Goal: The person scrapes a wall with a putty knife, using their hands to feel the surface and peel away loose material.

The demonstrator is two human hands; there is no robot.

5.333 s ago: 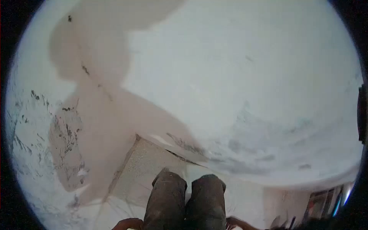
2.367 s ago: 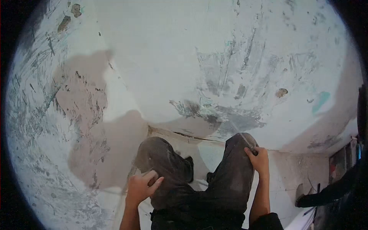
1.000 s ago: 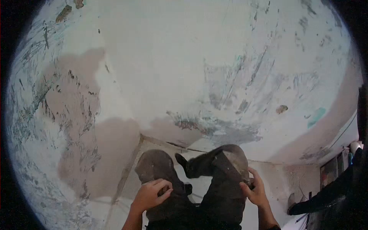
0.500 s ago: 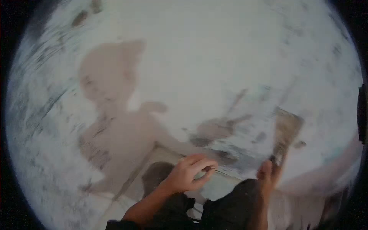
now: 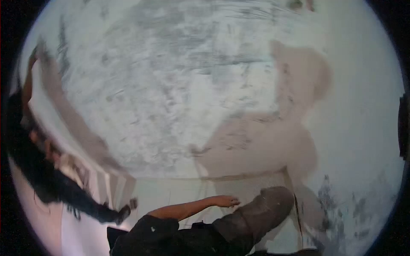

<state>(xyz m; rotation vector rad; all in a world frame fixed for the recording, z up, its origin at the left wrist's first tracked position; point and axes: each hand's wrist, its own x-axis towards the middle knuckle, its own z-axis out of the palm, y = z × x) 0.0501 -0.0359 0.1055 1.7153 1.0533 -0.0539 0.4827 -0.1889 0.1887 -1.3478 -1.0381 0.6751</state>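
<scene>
My left hand [image 5: 226,201] reaches across in front of my raised knee, its fingers loosely bent and apart, with nothing visible in them. It is nearest to my trouser leg [image 5: 265,213]. My right hand is out of view, and so is the wide scraper it held earlier. Before me is a wall [image 5: 171,94] with patchy white and grey filler, rough and streaked across the middle and smoother at the right. My shadow [image 5: 265,141] falls on it.
At the left a co-worker [image 5: 32,158] in dark clothes stands with an arm raised to the wall. A pale ledge or wall edge [image 5: 106,183] lies at that side. Light floor tiles [image 5: 166,194] meet the wall's foot. Dark smears [image 5: 337,209] mark the wall at lower right.
My view has swung left along the wall, bringing the co-worker into sight. My right hand and the scraper have left the picture. My left hand's fingers are less curled.
</scene>
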